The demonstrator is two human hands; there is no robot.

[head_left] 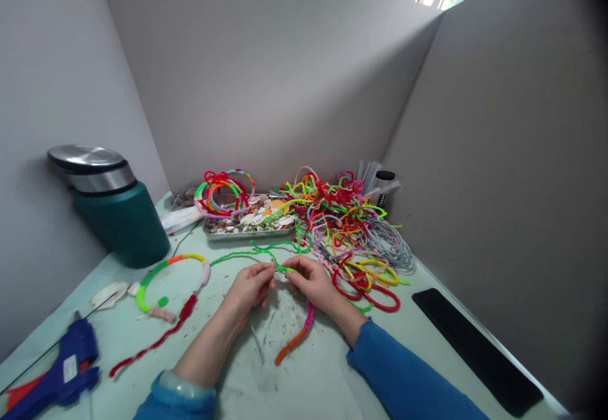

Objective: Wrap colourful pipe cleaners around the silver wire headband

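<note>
My left hand (pixel 251 287) pinches a green pipe cleaner (pixel 237 254) whose fuzzy length trails away to the left and back. Close beside it, my right hand (pixel 308 280) is closed on a curved band (pixel 299 337) wound with coloured pipe cleaner. Pink and orange sections of this band hang below my right palm; a light green part shows between my fingertips. On the left of the table lies a round multicoloured band (pixel 147 280) with a loose red pipe cleaner (pixel 152 346) at one end. My fingers hide the spot where the green piece meets the band.
At the back, a metal tray (pixel 249 236) holds buttons or shells, with finished hoops (pixel 223 195) on it. A heap of pipe cleaners (pixel 332 204) and red-handled scissors (pixel 384 298) lie right. A glue gun (pixel 66 366), a green bottle (pixel 118 217) and a black strip (pixel 475 350) flank the workspace.
</note>
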